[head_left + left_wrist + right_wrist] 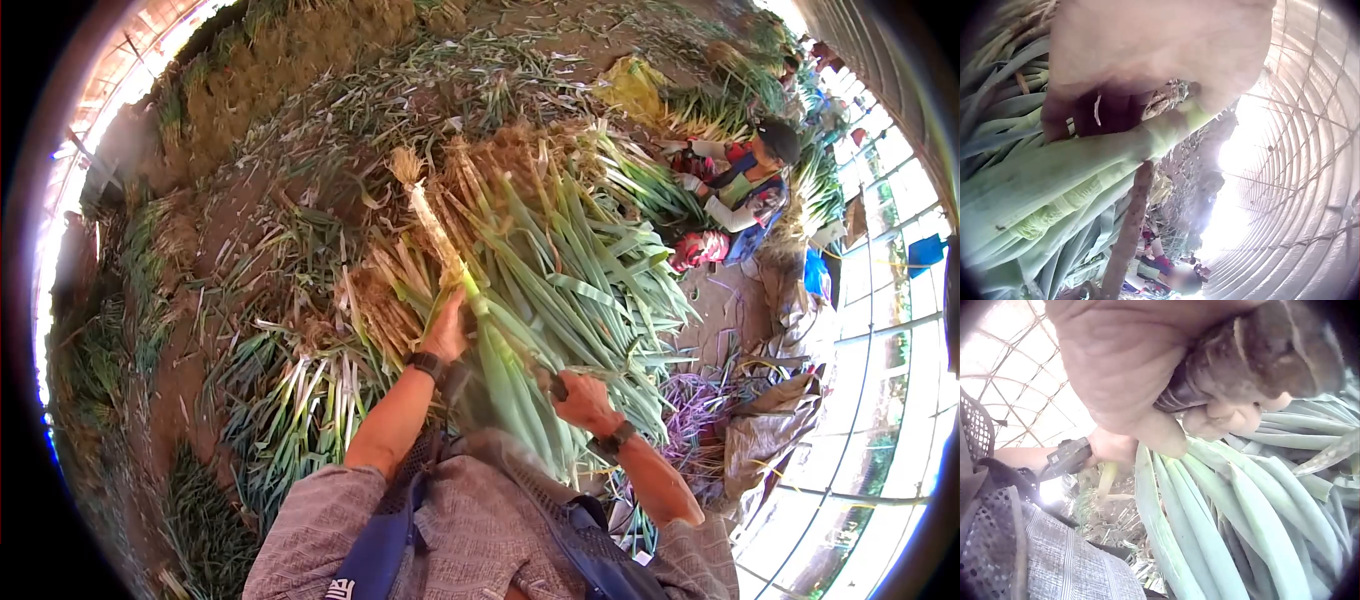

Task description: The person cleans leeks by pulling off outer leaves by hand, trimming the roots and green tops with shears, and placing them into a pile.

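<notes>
In the head view my left hand [448, 330] grips a large green onion [432, 225] round the stalk. Its roots point away from me and its leaves spread toward my lap. The left wrist view has my fingers curled behind the stalk [1166, 132], with a narrow, rusty brown strip [1127, 232] meeting it just below. My right hand [588, 402], over the leaves, is wrapped round a tool's dark ridged handle [1254, 359]. The far end of that tool is hidden by the hand in the right wrist view. Leaves [1200, 531] hang below this hand.
A big pile of green onions [570, 240] lies in front, with another bunch [320, 390] at left. Another person [745, 190] sits at the right among onions. Purple twine [695, 405] and brown sheeting [765, 430] lie at right. Leaf scraps litter the ground.
</notes>
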